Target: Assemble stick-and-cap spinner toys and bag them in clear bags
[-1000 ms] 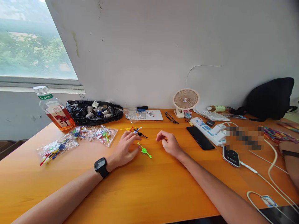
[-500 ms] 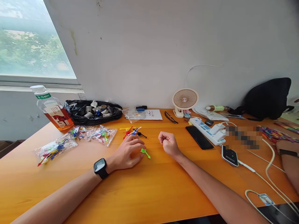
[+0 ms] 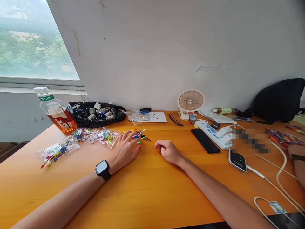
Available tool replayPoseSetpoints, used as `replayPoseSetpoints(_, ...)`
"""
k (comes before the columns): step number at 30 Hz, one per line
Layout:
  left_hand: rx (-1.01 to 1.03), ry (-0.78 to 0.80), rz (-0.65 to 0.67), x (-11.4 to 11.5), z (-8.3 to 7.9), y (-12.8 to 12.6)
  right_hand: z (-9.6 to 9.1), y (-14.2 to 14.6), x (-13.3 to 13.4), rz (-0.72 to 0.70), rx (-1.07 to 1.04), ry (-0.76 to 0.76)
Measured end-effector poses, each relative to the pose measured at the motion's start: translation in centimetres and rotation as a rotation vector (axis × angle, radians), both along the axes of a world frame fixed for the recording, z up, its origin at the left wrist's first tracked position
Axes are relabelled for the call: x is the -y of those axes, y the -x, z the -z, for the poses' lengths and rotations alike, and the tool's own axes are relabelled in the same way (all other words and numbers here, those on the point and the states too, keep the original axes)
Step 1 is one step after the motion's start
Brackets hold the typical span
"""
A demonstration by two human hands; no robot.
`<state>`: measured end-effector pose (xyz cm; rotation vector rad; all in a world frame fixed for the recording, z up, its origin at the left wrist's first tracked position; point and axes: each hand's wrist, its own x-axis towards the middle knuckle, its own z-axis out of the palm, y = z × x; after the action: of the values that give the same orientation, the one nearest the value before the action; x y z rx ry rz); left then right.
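My left hand (image 3: 125,149), with a black smartwatch (image 3: 102,169) on its wrist, lies low over the table with its fingers apart. Its fingertips reach a small pile of coloured plastic arrow spinners. A black arrow (image 3: 145,137) and a blue one (image 3: 138,135) show beyond the fingers. Beside the thumb and index finger is a green arrow (image 3: 139,142), partly hidden. My right hand (image 3: 168,151) rests on the table to the right of the pile, curled into a loose fist. Nothing sticks out of it. Clear bags of arrow spinners (image 3: 59,150) lie to the left.
A bottle of amber drink (image 3: 58,114) and a black plastic bag (image 3: 76,118) of grey tubes stand at the back left. Along the back are glasses (image 3: 175,120) and a clip fan (image 3: 191,101). A phone (image 3: 205,141), power strip (image 3: 209,129) and white cables lie right, near another person's arm (image 3: 296,162).
The green arrow has gone from the open table to the pile, and my left hand has shifted left with its fingers spread. My right fist has turned and lowered slightly.
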<state>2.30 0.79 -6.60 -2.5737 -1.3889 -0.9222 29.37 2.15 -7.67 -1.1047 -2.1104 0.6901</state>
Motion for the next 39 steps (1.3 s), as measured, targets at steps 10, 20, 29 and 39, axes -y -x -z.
replayPoseSetpoints(10, 0.02, 0.152, -0.089, -1.7, 2.4, 1.0, -0.7, 0.6, 0.7, -0.051, 0.087, -0.2)
replayPoseSetpoints(20, -0.018, 0.271, 0.449, -0.1, -0.4, 0.4, -0.4, 0.3, 1.0, -0.12, 0.251, -0.175)
replayPoseSetpoints(29, 0.131, 0.303, 0.359, -0.2, 0.2, 0.3, -1.6, 0.9, 1.4, -0.162, 0.066, -0.161)
replayPoseSetpoints(39, 0.115, 0.265, 0.357, 0.0, -0.6, 0.2, -1.3, 1.2, 1.5, -0.095, 0.011, -0.125)
